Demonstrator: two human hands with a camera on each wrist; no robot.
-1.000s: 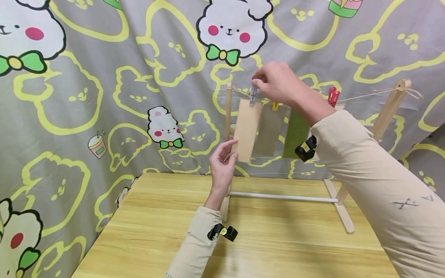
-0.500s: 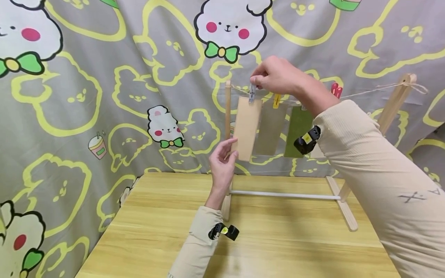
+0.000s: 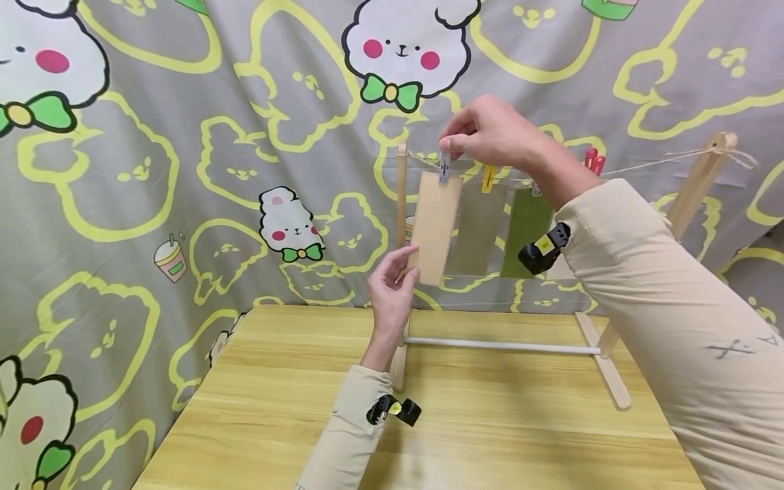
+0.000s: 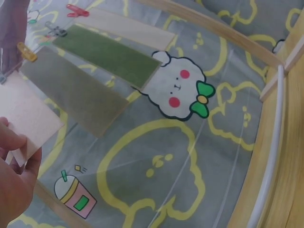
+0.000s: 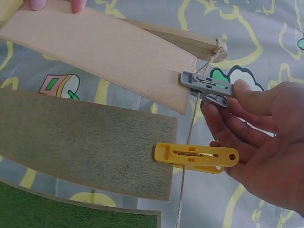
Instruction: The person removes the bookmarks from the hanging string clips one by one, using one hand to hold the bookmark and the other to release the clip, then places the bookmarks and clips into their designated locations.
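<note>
My left hand [image 3: 392, 286] pinches the lower left edge of a beige rectangular card [image 3: 437, 228], with thumb and fingers at its corner in the left wrist view. At the card's top edge sits a grey clothespin [image 5: 206, 87], its jaws over the card and beside the twine [image 5: 192, 118]. My right hand [image 3: 493, 136] grips that clothespin's handle ends between thumb and fingers. Beside the beige card hangs a grey-brown card [image 5: 85, 142] under a yellow clothespin [image 5: 194, 156]. A green card [image 3: 523, 231] hangs further right, partly behind my right wrist camera.
The twine runs between a left wooden post [image 3: 401, 197] and a right wooden post [image 3: 698, 180]. A red clothespin [image 3: 594, 161] holds a pale card [image 4: 126, 28]. A white rod [image 3: 502, 346] joins the stand's feet on the wooden table [image 3: 275, 395]. A patterned curtain [image 3: 245, 150] hangs behind.
The head view has shifted slightly, and the right forearm sits a little further right, showing more of the yellow clothespin. Both hands keep their hold on the beige card and grey clothespin.
</note>
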